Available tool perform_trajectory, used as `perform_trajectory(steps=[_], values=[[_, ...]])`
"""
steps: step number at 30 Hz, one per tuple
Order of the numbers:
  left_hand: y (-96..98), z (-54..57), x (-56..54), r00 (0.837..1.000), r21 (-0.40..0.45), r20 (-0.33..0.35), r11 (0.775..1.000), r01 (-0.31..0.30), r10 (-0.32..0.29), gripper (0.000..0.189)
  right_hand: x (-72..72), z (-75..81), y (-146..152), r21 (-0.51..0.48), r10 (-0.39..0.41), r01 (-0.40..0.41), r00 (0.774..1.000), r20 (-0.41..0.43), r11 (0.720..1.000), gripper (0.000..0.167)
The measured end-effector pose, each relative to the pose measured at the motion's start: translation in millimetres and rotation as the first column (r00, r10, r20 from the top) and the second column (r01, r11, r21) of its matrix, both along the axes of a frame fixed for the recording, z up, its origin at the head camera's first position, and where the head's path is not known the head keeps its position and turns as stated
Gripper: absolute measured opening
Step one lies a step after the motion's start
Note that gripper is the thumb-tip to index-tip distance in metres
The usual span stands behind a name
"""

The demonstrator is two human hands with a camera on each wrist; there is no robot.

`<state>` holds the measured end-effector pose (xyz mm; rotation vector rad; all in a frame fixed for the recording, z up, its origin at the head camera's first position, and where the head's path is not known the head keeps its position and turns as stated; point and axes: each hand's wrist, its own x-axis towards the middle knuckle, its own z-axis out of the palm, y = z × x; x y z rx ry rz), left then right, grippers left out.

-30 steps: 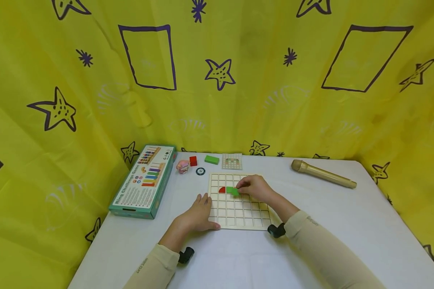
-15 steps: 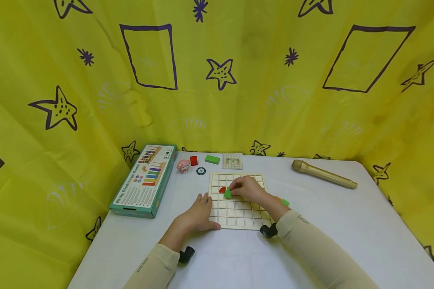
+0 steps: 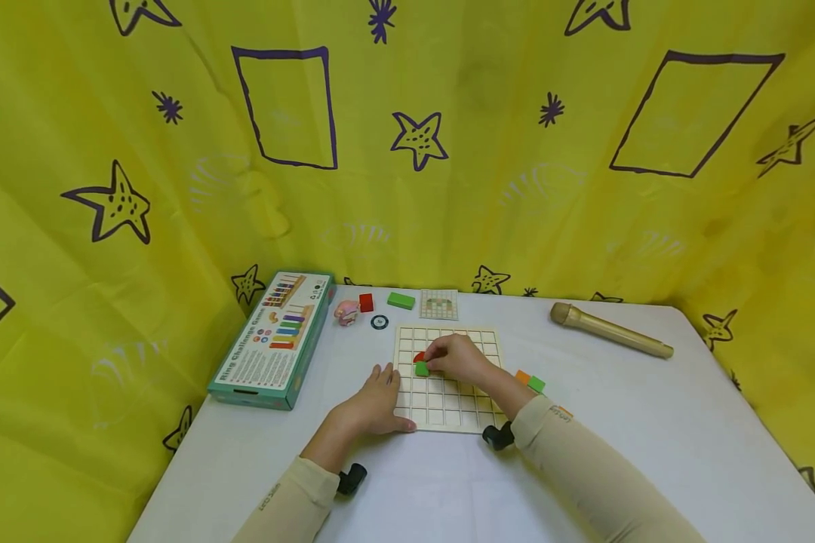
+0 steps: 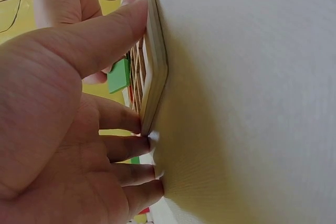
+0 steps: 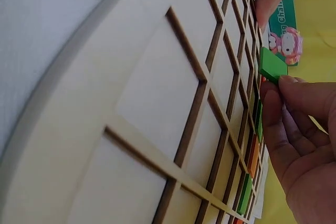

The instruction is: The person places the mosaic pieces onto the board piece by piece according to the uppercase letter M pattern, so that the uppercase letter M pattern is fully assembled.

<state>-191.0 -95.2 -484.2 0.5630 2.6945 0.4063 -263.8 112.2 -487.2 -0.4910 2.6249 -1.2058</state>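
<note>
A pale wooden grid board (image 3: pixel 444 418) lies on the white table in the head view. My right hand (image 3: pixel 458 357) pinches a green square tile (image 3: pixel 422 369) between thumb and fingertips, over the left part of the board; the right wrist view shows this green tile (image 5: pixel 273 65) tilted above the grid. A red rounded piece (image 3: pixel 419 357) sits on the board just behind it. In the right wrist view, a green piece (image 5: pixel 243 194) and an orange piece (image 5: pixel 253 156) lie in grid cells. My left hand (image 3: pixel 370 403) rests at the board's near left corner, thumb on the front edge, fingers along the side.
Left stands a Ring Challenge Game box (image 3: pixel 272 339). Behind the board are a pink figurine (image 3: pixel 346 311), red block (image 3: pixel 366 302), round disc (image 3: pixel 379 322), green block (image 3: pixel 401 301) and pattern card (image 3: pixel 438 304). Rightward lie a gold microphone (image 3: pixel 611 329) and loose orange (image 3: pixel 522 376) and green blocks (image 3: pixel 536 384).
My right hand has carried the green tile left and slightly nearer, to just in front of the red piece. Loose blocks right of the board have come out from behind the forearm. My left hand stays put.
</note>
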Motion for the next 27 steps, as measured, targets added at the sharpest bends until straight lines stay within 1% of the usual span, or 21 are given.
perform_trajectory(steps=[8,15,21,27], values=[[0.2,-0.2,-0.5,1.000,-0.014,0.002,1.000,0.003,-0.003,0.104,0.9,-1.1,-6,0.062,0.009,-0.007,1.000,-0.020,0.998,0.004],[0.0,-1.0,-0.3,1.000,-0.021,-0.003,1.000,0.005,-0.005,0.104,2.2,-1.4,-10,0.121,0.003,0.000,1.000,-0.027,0.993,0.005],[0.1,0.0,-0.2,1.000,-0.016,-0.006,1.000,0.003,-0.003,0.104,1.6,-2.1,-12,0.168,0.036,-0.026,0.998,-0.053,0.985,0.003],[0.4,0.3,-0.2,1.000,-0.019,-0.007,1.000,0.002,-0.002,0.104,2.6,0.1,-14,0.195,0.037,-0.025,0.997,-0.060,0.980,0.010]])
